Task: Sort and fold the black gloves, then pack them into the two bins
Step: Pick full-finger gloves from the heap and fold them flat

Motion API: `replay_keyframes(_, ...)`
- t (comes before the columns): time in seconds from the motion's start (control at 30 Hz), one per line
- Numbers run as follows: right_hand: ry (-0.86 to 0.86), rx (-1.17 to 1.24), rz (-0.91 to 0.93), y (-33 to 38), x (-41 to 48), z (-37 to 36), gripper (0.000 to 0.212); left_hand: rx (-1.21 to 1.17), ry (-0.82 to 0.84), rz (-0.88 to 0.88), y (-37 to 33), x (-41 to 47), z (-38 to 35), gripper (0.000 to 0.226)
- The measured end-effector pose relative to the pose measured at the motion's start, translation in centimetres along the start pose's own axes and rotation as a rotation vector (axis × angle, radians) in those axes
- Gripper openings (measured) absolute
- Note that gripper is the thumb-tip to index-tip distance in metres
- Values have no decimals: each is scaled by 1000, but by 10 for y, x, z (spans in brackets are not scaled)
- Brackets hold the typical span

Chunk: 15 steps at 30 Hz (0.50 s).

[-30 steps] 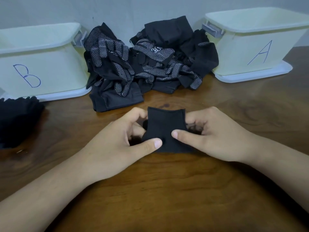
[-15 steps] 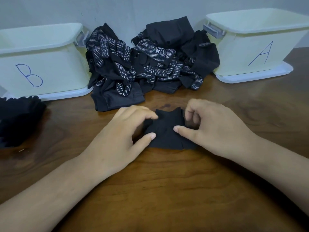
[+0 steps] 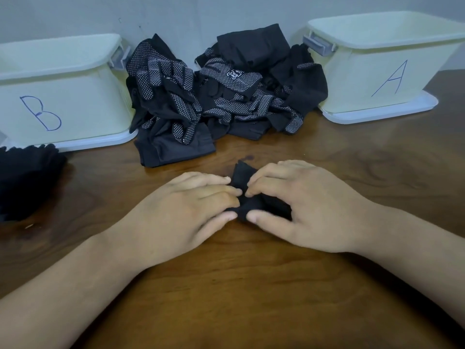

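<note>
Black fabric glove [image 3: 261,209], folded to a small wad, lies at the centre of the brown wooden counter [image 3: 251,285], held between both hands. Left hand [image 3: 186,212] and right hand [image 3: 309,205]: each grip is clenched on the glove, thumb at the near edge, fingers curled over the top, fingertips almost meeting.

Risks noted:
- The wad looks thick and springy. If either grip lets go before it is pressed flat, the fold will likely open.
- Fingers hide most of the glove, so it cannot be confirmed that the layers sit square.
- The loose heap of black dot-palmed gloves [image 3: 226,96] lies just beyond the hands. A careless forward lift could snag it.

Room for moving: the heap sits between the pale plastic bin marked B [image 3: 63,102] and the pale plastic bin marked A [image 3: 377,71]. Bare counter leads to bin A. A dark fabric stack [image 3: 27,182] in front of bin B narrows the approach there.
</note>
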State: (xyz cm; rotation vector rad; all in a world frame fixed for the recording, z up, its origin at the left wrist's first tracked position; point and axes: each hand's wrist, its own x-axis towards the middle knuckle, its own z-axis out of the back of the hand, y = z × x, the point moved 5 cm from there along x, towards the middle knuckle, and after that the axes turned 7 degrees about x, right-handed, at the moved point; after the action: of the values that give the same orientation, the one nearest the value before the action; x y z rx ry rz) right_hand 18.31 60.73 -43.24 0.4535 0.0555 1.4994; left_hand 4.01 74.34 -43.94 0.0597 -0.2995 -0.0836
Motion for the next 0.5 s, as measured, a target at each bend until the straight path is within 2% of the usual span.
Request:
replay_keyframes(0.07,6,-47,-31,2,2,-4,52,6,-41,15,-1,3,3,34)
replay_keyframes(0.17,-95,41,-72,3,3,-1,28,-60,-86,88,-1,5,6,29)
replay_keyframes(0.27,-207,394,-195,-3,-1,12,5,-268,-200,305,1,3,13,18)
replay_keyframes(0.37,-266,751,-264,-9,0,19,4,-669,-349,456,2,4,18,22)
replay_keyframes(0.43,-316,986,-339,-18,1,20,4,-855,-325,456,0,9,20,33)
replay_keyframes(0.5,-332,1119,-401,-27,2,18,10,-1016,-237,447,-2,10,16,37)
